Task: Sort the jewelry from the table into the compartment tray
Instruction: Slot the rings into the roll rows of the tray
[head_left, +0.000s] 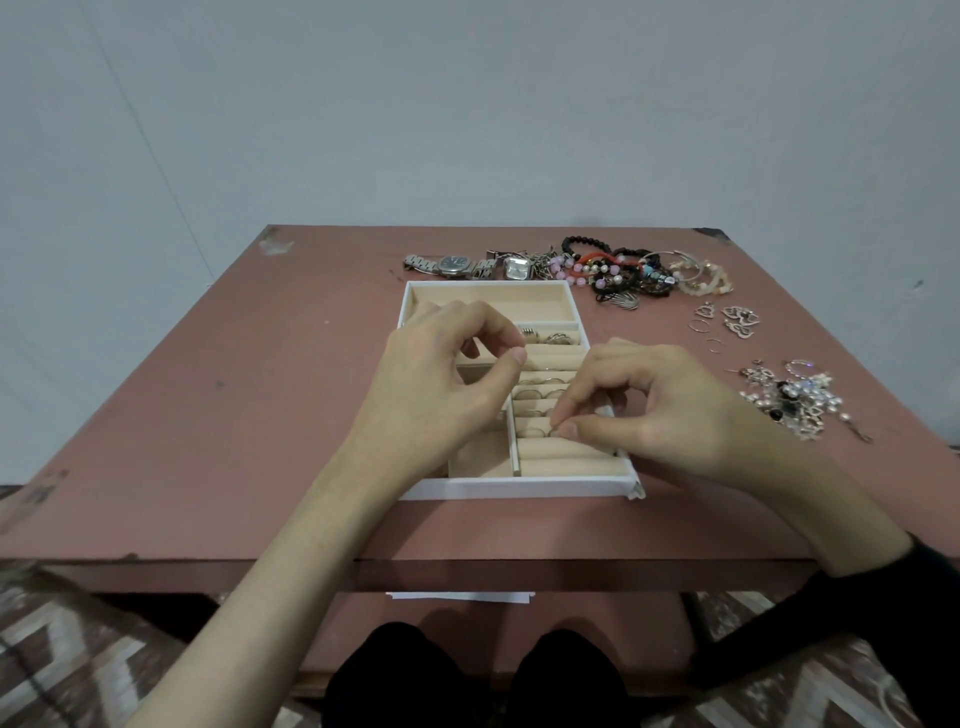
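A white compartment tray (519, 488) with beige lining sits in the middle of the pink table. Several rings (540, 395) stand in its padded ring rolls. My right hand (654, 410) pinches a small ring (555, 431) between thumb and fingertip at a roll near the tray's right side. My left hand (441, 384) hovers over the tray's left half with curled fingers, thumb and forefinger close together; whether it holds anything cannot be seen. Two watches (457, 265) lie behind the tray.
A heap of beaded bracelets (623, 270) lies at the back right. Heart-shaped earrings and thin hoops (732, 319) are scattered further right. A pile of sparkly earrings (795, 402) lies by my right wrist. The table's front edge (467, 564) is near my knees.
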